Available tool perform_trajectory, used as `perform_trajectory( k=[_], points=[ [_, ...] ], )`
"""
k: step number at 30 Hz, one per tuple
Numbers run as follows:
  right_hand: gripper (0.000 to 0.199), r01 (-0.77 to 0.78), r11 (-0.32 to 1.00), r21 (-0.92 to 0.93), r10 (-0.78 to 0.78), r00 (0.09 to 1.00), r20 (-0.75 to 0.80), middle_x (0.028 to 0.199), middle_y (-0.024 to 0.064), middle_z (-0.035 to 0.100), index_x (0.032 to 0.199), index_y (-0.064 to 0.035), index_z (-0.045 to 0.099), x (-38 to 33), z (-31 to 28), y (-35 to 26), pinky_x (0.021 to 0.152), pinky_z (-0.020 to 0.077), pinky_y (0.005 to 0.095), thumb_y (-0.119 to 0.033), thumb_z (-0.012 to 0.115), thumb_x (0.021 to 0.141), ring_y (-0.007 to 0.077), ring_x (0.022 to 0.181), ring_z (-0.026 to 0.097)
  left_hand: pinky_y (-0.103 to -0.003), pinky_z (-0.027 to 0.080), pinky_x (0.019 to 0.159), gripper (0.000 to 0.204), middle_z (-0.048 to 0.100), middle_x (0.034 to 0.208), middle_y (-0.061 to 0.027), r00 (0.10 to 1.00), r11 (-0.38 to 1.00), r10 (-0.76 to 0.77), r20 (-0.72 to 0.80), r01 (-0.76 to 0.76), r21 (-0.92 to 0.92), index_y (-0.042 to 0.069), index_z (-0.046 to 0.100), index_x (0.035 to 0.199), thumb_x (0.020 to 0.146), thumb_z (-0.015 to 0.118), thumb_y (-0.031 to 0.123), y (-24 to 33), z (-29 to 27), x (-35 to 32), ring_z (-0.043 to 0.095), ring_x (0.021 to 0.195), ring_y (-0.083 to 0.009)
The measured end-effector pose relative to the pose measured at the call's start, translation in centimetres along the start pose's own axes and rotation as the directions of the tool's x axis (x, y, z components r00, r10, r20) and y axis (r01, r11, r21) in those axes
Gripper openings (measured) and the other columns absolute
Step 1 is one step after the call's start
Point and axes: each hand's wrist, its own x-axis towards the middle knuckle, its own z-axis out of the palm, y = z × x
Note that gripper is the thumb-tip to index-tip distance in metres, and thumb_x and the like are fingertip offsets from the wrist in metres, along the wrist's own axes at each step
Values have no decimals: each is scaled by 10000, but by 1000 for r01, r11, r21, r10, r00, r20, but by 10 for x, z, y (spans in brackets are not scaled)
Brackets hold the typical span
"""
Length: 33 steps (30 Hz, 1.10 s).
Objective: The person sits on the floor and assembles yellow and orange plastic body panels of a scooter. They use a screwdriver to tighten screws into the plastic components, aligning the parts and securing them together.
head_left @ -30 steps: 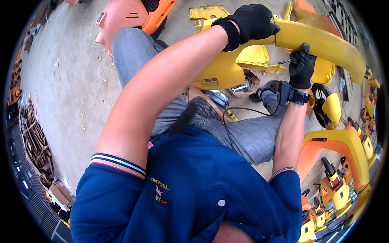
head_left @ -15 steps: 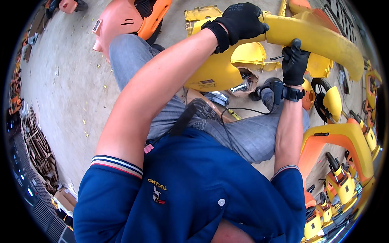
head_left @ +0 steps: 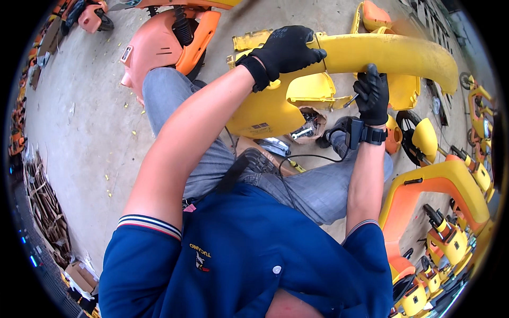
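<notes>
My left hand (head_left: 289,50), in a black glove, grips the top of a long curved yellow plastic fender (head_left: 392,55) and holds it steady. My right hand (head_left: 373,95), also black-gloved with a wrist device, is closed on a small metal tool (head_left: 351,100) pressed against the fender's underside. Below it lies a larger yellow body panel (head_left: 268,108) resting over my knees in grey jeans.
An orange scooter body (head_left: 169,37) stands on the concrete floor (head_left: 79,122) at upper left. A small open box of metal hardware (head_left: 307,126) sits under the panel. Orange and yellow scooter parts (head_left: 435,185) crowd the right side. Cardboard scraps (head_left: 45,206) lie at left.
The view has tilted so the fender and both hands sit slightly lower in the picture. My right hand has shifted a little along the fender's underside with the tool; my left keeps its grip.
</notes>
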Motion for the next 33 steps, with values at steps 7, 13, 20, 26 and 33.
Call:
perform_trajectory(
  k=[7,13,20,26,33],
  points=[
    [63,16,999,37,-12,995,-98,612,-63,357,939,-141,517,-10,15,-11,373,224,177,-175,553,978,29,449,263,-381,490,837,560,662,1025,-212,1000,999,-19,1,19,-40,-27,622,1074,779,737,435,5,-4,-8,636,939,-342],
    [118,88,992,-87,-98,988,-116,663,-65,398,990,-136,503,-11,16,-13,378,217,179,-136,611,942,24,440,271,-398,485,806,555,644,1023,-209,997,998,58,59,-57,-11,-24,617,1026,722,788,407,11,-8,-10,625,925,-341],
    [156,177,968,-179,-197,975,-105,688,-63,422,988,-117,497,-5,23,1,394,227,185,-152,637,928,21,450,293,-408,483,737,449,648,887,-192,989,992,95,-115,-84,98,9,643,880,676,825,364,11,2,-12,624,817,-346],
    [154,188,968,-165,-207,972,-109,649,-70,376,952,-133,486,-2,18,20,405,225,194,-178,632,936,25,454,286,-418,483,700,406,645,800,-182,989,998,61,-133,-56,39,10,642,839,671,823,333,5,0,-10,625,762,-346],
    [156,149,982,-119,-164,978,-128,652,-70,371,944,-129,490,0,11,24,415,219,194,-182,636,934,28,458,288,-421,479,695,402,646,807,-189,993,998,52,-107,-48,38,4,636,829,670,821,323,4,3,-8,621,763,-355]
  ],
)
